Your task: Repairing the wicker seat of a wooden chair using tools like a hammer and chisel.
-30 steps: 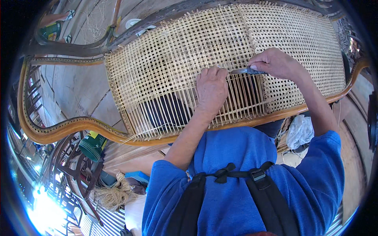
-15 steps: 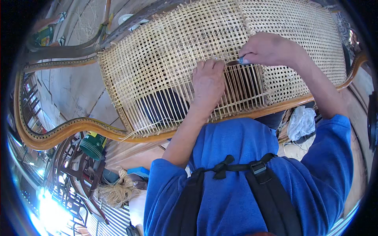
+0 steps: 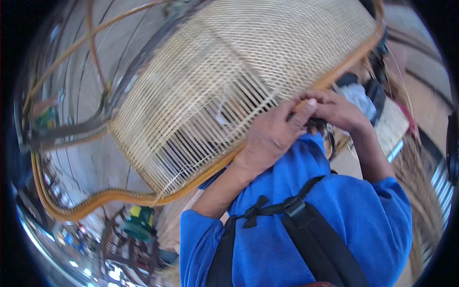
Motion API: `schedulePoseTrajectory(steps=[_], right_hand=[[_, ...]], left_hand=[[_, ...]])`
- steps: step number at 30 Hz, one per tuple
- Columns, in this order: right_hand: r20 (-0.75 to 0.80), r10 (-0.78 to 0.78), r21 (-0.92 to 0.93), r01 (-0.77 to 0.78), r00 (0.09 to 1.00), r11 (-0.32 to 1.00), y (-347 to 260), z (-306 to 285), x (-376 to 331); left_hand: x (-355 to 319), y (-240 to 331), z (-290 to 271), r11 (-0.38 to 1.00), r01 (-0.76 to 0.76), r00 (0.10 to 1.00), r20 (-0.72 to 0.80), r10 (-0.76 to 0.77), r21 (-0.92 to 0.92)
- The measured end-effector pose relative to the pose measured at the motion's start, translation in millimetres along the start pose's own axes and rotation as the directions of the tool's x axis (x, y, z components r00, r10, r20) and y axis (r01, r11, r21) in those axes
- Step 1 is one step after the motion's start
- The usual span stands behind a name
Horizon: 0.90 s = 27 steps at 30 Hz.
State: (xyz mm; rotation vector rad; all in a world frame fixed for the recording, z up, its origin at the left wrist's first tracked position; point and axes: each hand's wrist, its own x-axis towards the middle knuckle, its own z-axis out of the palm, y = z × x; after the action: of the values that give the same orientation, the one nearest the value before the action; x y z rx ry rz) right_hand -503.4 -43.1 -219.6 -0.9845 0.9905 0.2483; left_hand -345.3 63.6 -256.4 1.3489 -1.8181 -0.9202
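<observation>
A curved wooden seat frame (image 3: 119,194) holds a panel of woven cane (image 3: 267,33). Long bare cane strands (image 3: 210,122) cross the unfilled part near its front rail. My left hand (image 3: 272,134) lies over the front rail, fingers curled toward the right and thumb pointing at my other hand. Meeting it from the right, my right hand (image 3: 337,110) is closed, its fingers bent at the rail beside the left fingertips. Whatever the right fingers hold is hidden. Something dark shows beneath the two hands, too blurred to name.
A green bucket (image 3: 138,224) stands below the frame at the left, beside dark wooden chair parts. Crumpled clear plastic (image 3: 358,99) lies beyond my right hand. Pale fibre (image 3: 420,201) hangs at the far right. Another wooden frame leg (image 3: 93,52) stands at the upper left.
Both hands have left the weave and come together at the front rail. The small tool seen earlier in my right hand no longer shows. The whole view has turned.
</observation>
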Motion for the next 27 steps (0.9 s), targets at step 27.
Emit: schedulePoseTrajectory(steps=[27], right_hand=[[-0.638,-0.317,-0.064,0.362,0.702,0.93,54,-24,-27]], left_hand=[[-54,-58,-76,0.604,0.103,0.421,-0.516,-0.746,-0.79]])
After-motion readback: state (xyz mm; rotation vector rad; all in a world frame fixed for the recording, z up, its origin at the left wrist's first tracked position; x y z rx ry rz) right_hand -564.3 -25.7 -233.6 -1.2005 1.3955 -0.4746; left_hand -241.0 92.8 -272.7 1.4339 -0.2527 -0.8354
